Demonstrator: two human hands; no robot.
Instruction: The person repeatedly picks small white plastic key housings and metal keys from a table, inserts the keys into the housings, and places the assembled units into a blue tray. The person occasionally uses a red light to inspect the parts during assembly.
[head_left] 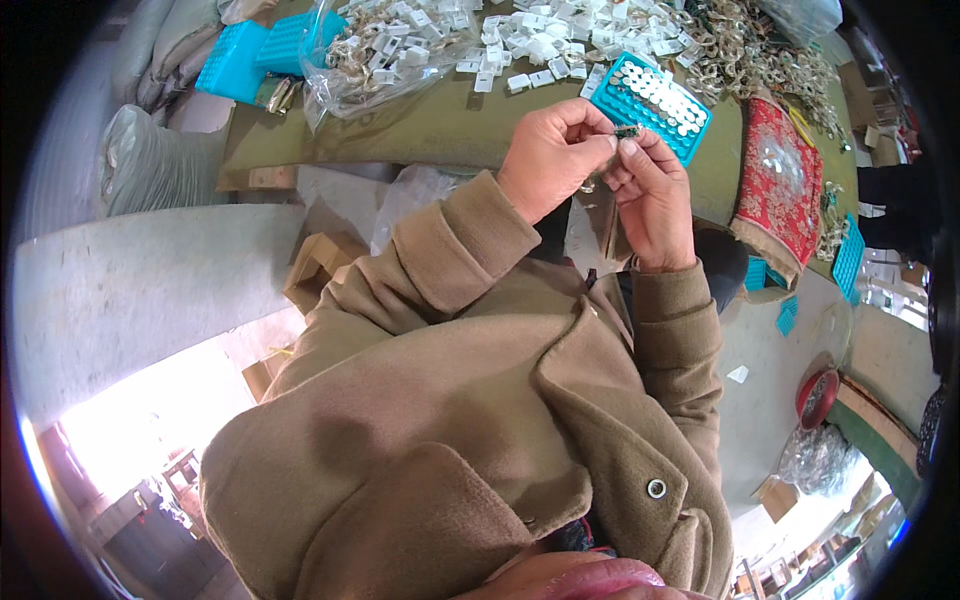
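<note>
My left hand point(550, 160) and my right hand point(655, 195) meet over the table's near edge, thumbs and fingertips pinched together. Between them is a small dark green piece point(627, 131) with metallic bits, like a tiny circuit board; fingers cover most of it. Something thin and pale hangs below the fingertips, too small to make out. Just beyond my right hand lies a blue plastic tray point(698, 140) holding rows of round silvery-white discs. A heap of small white plastic housings point(545, 40) spreads beyond my hands.
A clear plastic bag point(345, 75) of white pieces and blue trays point(235, 62) lie at the far left. Tangled pale cords or straps point(770, 60) are piled at the far right. A red patterned cloth point(780, 185) covers the right table edge. Cardboard boxes point(320, 262) stand below.
</note>
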